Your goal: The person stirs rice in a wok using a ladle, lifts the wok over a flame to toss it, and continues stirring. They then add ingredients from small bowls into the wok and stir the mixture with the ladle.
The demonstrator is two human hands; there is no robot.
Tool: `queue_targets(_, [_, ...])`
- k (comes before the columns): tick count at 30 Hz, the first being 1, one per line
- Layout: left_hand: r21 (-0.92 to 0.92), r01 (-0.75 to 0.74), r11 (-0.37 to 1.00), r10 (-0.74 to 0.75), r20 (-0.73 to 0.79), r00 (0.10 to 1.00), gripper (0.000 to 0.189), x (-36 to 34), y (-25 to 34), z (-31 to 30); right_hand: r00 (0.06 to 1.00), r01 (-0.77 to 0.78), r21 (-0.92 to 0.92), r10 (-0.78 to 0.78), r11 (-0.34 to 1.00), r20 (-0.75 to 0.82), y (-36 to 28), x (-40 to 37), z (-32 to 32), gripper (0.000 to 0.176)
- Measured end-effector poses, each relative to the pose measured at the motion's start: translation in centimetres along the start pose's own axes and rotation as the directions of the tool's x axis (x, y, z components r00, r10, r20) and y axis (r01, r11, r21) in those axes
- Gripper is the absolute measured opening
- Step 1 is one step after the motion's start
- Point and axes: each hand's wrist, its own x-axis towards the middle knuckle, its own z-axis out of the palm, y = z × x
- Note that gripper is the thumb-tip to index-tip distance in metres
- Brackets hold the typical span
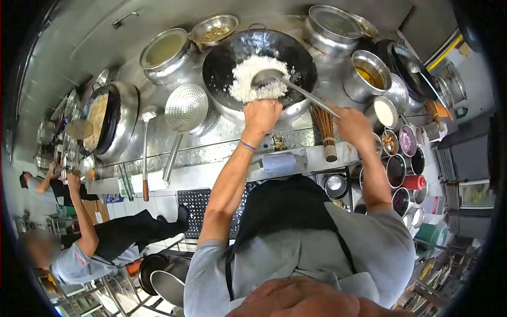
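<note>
A black wok (217, 58) sits on the steel range with a mound of white rice (248, 74) in its middle. My left hand (262, 114) is closed at the wok's near rim; the part it grips is hidden under the fingers. In my right hand (353, 127) is the handle of a long metal ladle (269, 77), which slants leftward over the near right side of the wok. The ladle's bowl rests on the rice. Just left of my right hand stands a bamboo wok brush (328, 138), apart from the fingers.
A perforated skimmer (186, 108) lies left of the wok. Pots of liquid (165, 50) (368, 76) stand on both sides, with several ingredient containers (405, 140) at the right. A folded cloth (279, 162) lies at the front ledge. Another person (100, 253) works at a wok on the left.
</note>
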Motion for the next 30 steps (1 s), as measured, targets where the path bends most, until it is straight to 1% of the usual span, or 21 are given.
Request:
queue_targets(1, [0.042,0.034,0.999,-0.035,0.018,0.999,0.035,-0.2,-0.4,1.1,0.999,-0.011,0.013,0.012,1.000,-0.041,-0.7,1.4,2.7,0.052])
queue_targets(2, [0.010,0.017,1.000,-0.018,0.072,0.997,0.027,-1.7,-0.4,1.1,0.995,-0.028,0.030,0.030,0.999,-0.091,-0.9,2.4,4.0,0.052])
queue_targets(3, [-0.002,-0.025,1.000,0.025,0.059,0.998,0.027,-3.7,-0.3,1.1,0.985,0.006,0.124,0.016,0.992,-0.170,-0.3,2.5,4.1,0.053])
queue_targets(5, [-0.056,-0.010,0.998,0.016,0.100,0.995,0.027,-6.7,0.6,-0.2,0.953,0.092,0.309,0.006,0.947,-0.302,0.9,1.3,5.2,0.054])
queue_targets(6, [-0.088,-0.030,0.996,0.032,0.019,0.999,0.033,-6.3,0.6,0.0,0.945,0.095,0.374,0.035,0.922,-0.324,1.5,0.7,5.0,0.051])
queue_targets(7, [-0.058,-0.050,0.997,0.049,-0.020,0.999,0.035,-4.7,0.0,0.0,0.931,0.109,0.395,0.046,0.912,-0.363,1.6,0.1,4.6,0.051])
queue_targets(9, [-0.080,0.065,0.995,-0.064,0.013,0.998,0.035,-0.7,-0.6,-0.5,0.883,0.162,0.419,0.058,0.894,-0.466,1.6,-0.2,2.1,0.049])
queue_targets(10, [-0.048,0.073,0.996,-0.072,0.026,0.997,0.035,0.2,-1.1,0.1,0.835,0.200,0.354,0.029,0.914,-0.549,1.1,-0.4,0.6,0.049])
queue_targets(12, [0.018,0.057,0.998,-0.057,0.036,0.998,0.035,2.6,-2.0,1.4,0.822,0.182,0.302,0.024,0.936,-0.568,0.6,-0.2,-1.4,0.049])
queue_targets(14, [0.027,0.070,0.997,-0.072,0.051,0.996,0.035,2.7,-2.2,2.2,0.831,0.146,0.287,0.041,0.947,-0.555,-0.7,-0.5,-2.1,0.049])
queue_targets(15, [0.035,0.076,0.997,-0.078,0.071,0.994,0.035,2.3,-2.5,2.5,0.867,0.121,0.290,0.041,0.949,-0.496,-1.2,-0.2,-1.2,0.049])
queue_targets(16, [0.060,0.072,0.996,-0.075,0.056,0.996,0.037,2.4,-3.0,3.3,0.901,0.100,0.287,0.036,0.953,-0.432,-1.4,0.8,0.2,0.049])
queue_targets(18, [0.049,0.076,0.996,-0.079,0.062,0.995,0.037,2.2,-2.5,3.2,0.957,0.037,0.266,0.042,0.963,-0.286,-1.5,2.8,3.1,0.049])
queue_targets(20, [0.060,0.059,0.997,-0.063,0.080,0.995,0.036,2.4,-2.5,2.9,0.988,-0.038,0.244,0.073,0.969,-0.136,-1.7,4.8,5.1,0.049])
queue_targets(22, [0.049,0.051,0.997,-0.054,0.064,0.996,0.036,3.2,-2.3,2.5,0.970,0.008,0.307,0.067,0.952,-0.234,-1.9,4.4,5.0,0.049])
queue_targets(23, [0.046,0.062,0.997,-0.066,0.081,0.995,0.036,2.3,-2.4,2.6,0.965,0.024,0.345,0.069,0.938,-0.254,-2.3,3.4,5.8,0.049])
queue_targets(24, [0.039,0.054,0.998,-0.057,0.098,0.994,0.036,2.4,-2.7,2.9,0.936,0.083,0.328,0.039,0.941,-0.349,-2.5,3.0,6.2,0.048])
queue_targets(27, [0.060,0.065,0.996,-0.072,0.110,0.991,0.036,2.7,-2.9,3.4,0.937,0.089,0.243,0.001,0.966,-0.348,-4.4,3.9,6.6,0.047])
queue_targets(28, [0.039,0.047,0.998,-0.052,0.140,0.989,0.039,2.9,-2.6,3.0,0.973,0.040,0.196,0.007,0.980,-0.230,-5.1,5.0,6.6,0.043])
queue_targets(30, [0.035,0.055,0.998,-0.062,0.216,0.974,0.041,3.4,-2.6,2.7,0.981,0.021,0.156,0.010,0.987,-0.191,-6.2,6.6,9.0,0.039])
